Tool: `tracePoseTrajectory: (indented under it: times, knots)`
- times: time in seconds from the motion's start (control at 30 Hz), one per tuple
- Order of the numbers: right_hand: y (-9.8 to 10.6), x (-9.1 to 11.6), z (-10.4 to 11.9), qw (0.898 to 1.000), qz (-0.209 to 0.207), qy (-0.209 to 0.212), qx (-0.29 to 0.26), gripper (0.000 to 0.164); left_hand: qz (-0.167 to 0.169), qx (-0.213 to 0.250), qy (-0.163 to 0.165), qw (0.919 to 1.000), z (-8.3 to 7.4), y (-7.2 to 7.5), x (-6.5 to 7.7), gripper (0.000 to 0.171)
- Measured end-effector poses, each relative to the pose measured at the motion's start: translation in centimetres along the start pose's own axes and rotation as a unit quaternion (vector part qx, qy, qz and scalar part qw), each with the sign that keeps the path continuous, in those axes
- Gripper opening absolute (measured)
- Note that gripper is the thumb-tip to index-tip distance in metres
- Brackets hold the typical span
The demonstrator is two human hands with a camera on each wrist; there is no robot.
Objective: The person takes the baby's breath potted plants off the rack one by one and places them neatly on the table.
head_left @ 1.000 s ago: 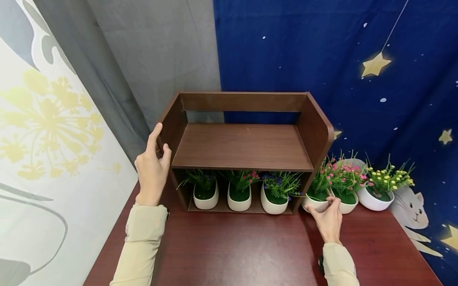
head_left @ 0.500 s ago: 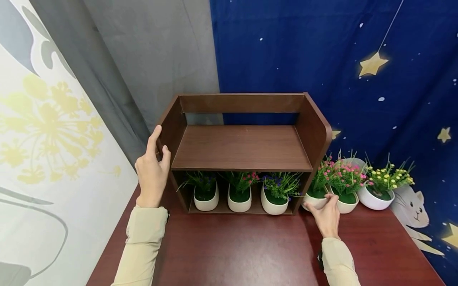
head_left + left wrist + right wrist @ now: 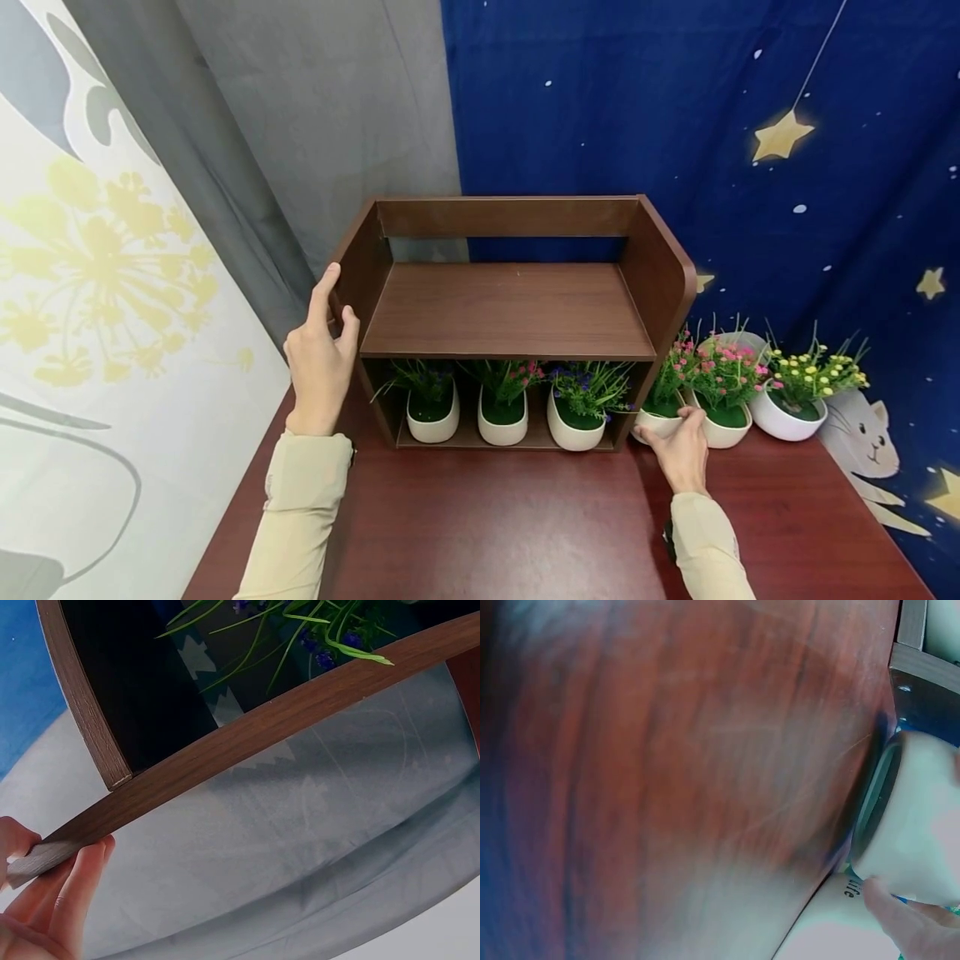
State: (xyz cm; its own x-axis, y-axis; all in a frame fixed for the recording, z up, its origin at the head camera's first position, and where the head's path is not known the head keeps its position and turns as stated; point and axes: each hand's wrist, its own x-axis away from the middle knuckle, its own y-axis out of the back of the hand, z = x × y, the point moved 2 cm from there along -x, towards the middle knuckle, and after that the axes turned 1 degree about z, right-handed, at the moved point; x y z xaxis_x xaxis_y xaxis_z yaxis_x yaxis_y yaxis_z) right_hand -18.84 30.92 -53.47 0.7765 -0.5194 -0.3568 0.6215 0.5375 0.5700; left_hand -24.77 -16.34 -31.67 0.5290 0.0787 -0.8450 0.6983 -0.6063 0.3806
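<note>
A brown wooden desk shelf (image 3: 517, 308) stands on the table. My left hand (image 3: 318, 358) grips its left side panel (image 3: 90, 825), with thumb and fingers on opposite faces in the left wrist view. Just right of the shelf, my right hand (image 3: 681, 454) holds a white pot of pink flowers (image 3: 654, 423) by its sides. In the right wrist view this pot (image 3: 919, 817) shows its underside edge, and a fingertip (image 3: 877, 894) lies against its lower side. The shelf's right panel hides part of the plant.
Three white potted plants, a grassy one (image 3: 432, 417), a pink one (image 3: 502, 421) and a purple one (image 3: 576, 425), stand in the lower compartment. Another pink-flowered pot (image 3: 720, 429) and a yellow-flowered pot (image 3: 787, 417) stand further right on the reddish table (image 3: 510, 525). Curtains hang behind.
My right hand and the pot of pink flowers have shifted slightly left, toward the shelf. The left hand keeps its grip on the side panel.
</note>
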Motion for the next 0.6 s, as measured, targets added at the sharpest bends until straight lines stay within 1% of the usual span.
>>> tracePoseTrajectory:
  times: [0.13, 0.23, 0.4, 0.47, 0.6]
  knots:
    - [-0.13, 0.04, 0.16, 0.999, 0.006, -0.036, 0.037, 0.073, 0.005, 0.002, -0.005, 1.0, -0.06, 0.1, -0.03, 0.052]
    - [-0.3, 0.21, 0.13, 0.995, 0.013, -0.065, 0.068, 0.075, 0.006, 0.003, -0.003, 1.0, -0.03, 0.14, 0.12, 0.053]
    - [-0.5, 0.36, 0.02, 0.992, 0.024, -0.081, 0.091, 0.076, -0.003, 0.007, -0.003, 1.0, 0.07, 0.03, 0.16, 0.053]
    - [-0.48, 0.34, 0.08, 0.992, 0.028, -0.085, 0.094, 0.077, -0.011, 0.012, -0.004, 0.9999, 0.05, -0.04, 0.04, 0.052]
    - [-0.05, 0.48, 0.49, 0.991, 0.04, -0.092, 0.09, 0.082, -0.01, 0.008, -0.008, 0.9999, 0.0, 0.08, -0.02, 0.052]
